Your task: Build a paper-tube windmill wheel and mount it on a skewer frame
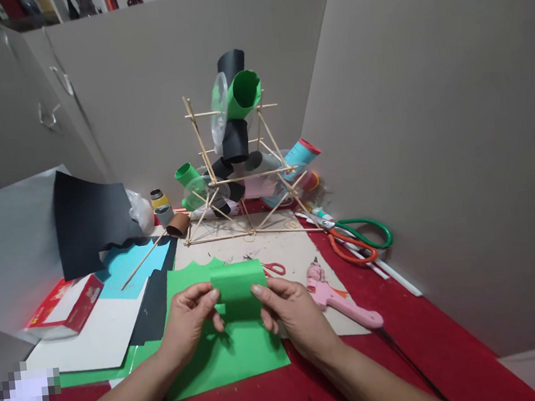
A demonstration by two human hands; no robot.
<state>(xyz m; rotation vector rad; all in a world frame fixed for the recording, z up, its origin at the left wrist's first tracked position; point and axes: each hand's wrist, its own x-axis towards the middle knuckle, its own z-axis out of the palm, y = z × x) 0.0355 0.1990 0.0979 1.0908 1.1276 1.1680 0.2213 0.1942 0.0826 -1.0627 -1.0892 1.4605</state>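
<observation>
A small piece of green paper (238, 285), its top edge curled over, is stretched between my two hands. My left hand (191, 318) pinches its left edge between thumb and fingers. On the opposite edge, my right hand (297, 314) grips it the same way. Beneath lies a larger green sheet (227, 368) with a scalloped top edge. Red-handled scissors (274, 268) show partly behind the held paper. To the right of my right hand rests a pink glue gun (338, 301) with its cord trailing toward the front.
Behind my hands stands a wooden stick frame (251, 232) carrying paper tubes and clear discs. Large scissors (361, 242) with green and orange handles lie right. Left are a red box (64, 305), blue paper (135, 270), a brown tube (178, 224) and curled black paper (90, 224). Walls enclose the table.
</observation>
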